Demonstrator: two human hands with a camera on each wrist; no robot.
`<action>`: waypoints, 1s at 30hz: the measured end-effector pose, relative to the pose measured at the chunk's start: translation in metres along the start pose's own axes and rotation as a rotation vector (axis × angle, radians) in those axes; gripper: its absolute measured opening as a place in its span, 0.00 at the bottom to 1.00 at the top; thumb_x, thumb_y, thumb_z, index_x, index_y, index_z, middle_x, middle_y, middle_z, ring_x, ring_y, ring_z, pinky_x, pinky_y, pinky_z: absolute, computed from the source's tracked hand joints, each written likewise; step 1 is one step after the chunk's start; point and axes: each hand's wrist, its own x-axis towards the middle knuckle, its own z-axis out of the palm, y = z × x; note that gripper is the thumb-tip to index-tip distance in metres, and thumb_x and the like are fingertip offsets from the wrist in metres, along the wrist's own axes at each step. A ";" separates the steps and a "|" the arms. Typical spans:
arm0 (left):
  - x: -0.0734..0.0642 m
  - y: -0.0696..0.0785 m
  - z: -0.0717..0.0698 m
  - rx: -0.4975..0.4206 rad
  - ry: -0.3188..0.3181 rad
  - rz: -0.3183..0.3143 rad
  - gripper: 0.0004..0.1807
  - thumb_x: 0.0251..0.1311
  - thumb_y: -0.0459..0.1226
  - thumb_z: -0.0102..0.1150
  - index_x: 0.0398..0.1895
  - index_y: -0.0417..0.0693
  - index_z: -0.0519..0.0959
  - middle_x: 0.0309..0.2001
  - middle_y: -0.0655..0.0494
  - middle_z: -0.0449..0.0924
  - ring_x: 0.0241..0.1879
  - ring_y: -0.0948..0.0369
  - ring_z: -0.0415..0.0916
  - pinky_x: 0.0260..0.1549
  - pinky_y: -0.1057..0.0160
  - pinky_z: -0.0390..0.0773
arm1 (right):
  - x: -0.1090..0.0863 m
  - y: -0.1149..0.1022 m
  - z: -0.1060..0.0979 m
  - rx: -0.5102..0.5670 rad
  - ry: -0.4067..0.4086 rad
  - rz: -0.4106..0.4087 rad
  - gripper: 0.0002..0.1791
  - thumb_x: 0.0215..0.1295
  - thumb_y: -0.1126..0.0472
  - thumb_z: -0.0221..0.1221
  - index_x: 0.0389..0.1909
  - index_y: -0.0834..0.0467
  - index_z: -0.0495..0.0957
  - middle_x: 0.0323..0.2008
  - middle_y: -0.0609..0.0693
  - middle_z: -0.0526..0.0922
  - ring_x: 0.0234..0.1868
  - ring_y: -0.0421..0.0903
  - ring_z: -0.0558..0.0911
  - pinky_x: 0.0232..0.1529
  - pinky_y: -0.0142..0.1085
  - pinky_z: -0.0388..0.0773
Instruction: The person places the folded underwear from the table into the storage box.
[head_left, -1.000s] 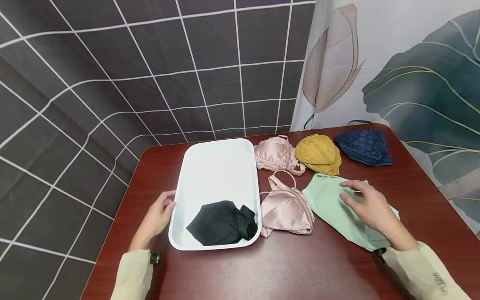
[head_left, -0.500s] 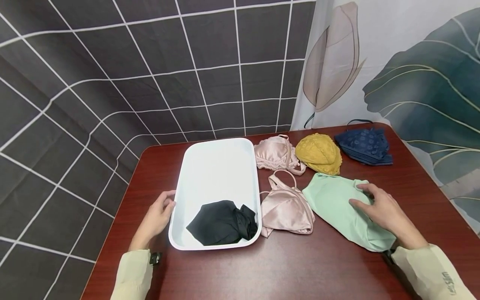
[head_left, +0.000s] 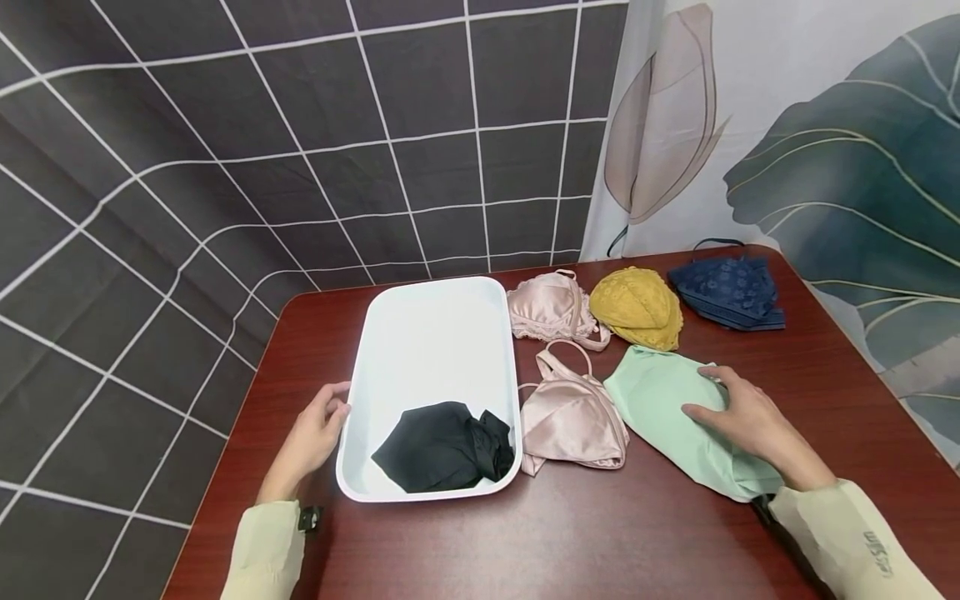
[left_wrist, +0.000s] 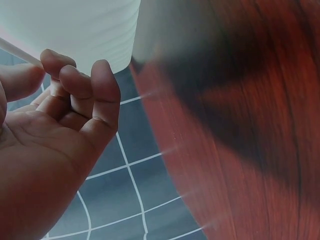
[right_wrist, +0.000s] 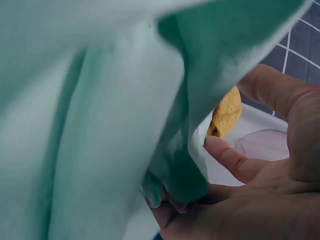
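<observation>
Though apart, hands (head_left: pixel 311 432) (head_left: pixel 756 423) at tray (head_left: pixel 435 342), cloth (head_left: pixel 663 396).

Smooth plastic tray (head_left: pixel 438 350), matt green cloth (head_left: pixel 660 404), satiny pink bras (head_left: pixel 573 423), lacy yellow bra (head_left: pixel 636 307), glossy wood-grain table (head_left: pixel 577 533)

Table (head_left: pixel 465 550) was reddish-brown wood, grain pretty visible next to the left hand (head_left: pixel 313 429). A white tray (head_left: pixel 442 350) sat on it, right at that hand's fingertips. Between the two hands, just beside the tray, there was a pink satin bra (head_left: pixel 573 425). The mint-green garment (head_left: pixel 660 400) lay under the right hand (head_left: pixel 750 417), though how much of it actually touched the wood was hidden. Farther out than that hand, a lace-trimmed pink bra (head_left: pixel 549 308), yellow bra (head_left: pixel 637 308) and navy bra (head_left: pixel 726 292) lined the far edge.
</observation>
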 end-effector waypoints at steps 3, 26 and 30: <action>0.000 -0.001 0.000 0.003 0.003 0.001 0.20 0.67 0.29 0.49 0.61 0.37 0.64 0.34 0.48 0.77 0.30 0.56 0.72 0.32 0.56 0.71 | 0.002 -0.001 0.002 0.012 0.000 -0.009 0.42 0.58 0.44 0.62 0.64 0.65 0.57 0.60 0.77 0.59 0.56 0.73 0.63 0.47 0.62 0.63; -0.001 -0.002 0.002 0.012 0.010 0.000 0.21 0.66 0.29 0.49 0.61 0.37 0.64 0.34 0.47 0.77 0.31 0.54 0.73 0.32 0.56 0.73 | -0.012 -0.012 0.001 0.106 0.304 -0.182 0.16 0.56 0.70 0.65 0.45 0.58 0.78 0.51 0.69 0.75 0.50 0.65 0.72 0.41 0.56 0.67; 0.000 -0.002 0.002 0.016 0.007 -0.007 0.21 0.66 0.29 0.49 0.61 0.38 0.64 0.34 0.47 0.77 0.32 0.54 0.73 0.34 0.55 0.73 | -0.016 -0.017 -0.005 0.110 0.335 -0.199 0.15 0.56 0.69 0.65 0.45 0.57 0.79 0.50 0.68 0.76 0.49 0.64 0.73 0.38 0.44 0.69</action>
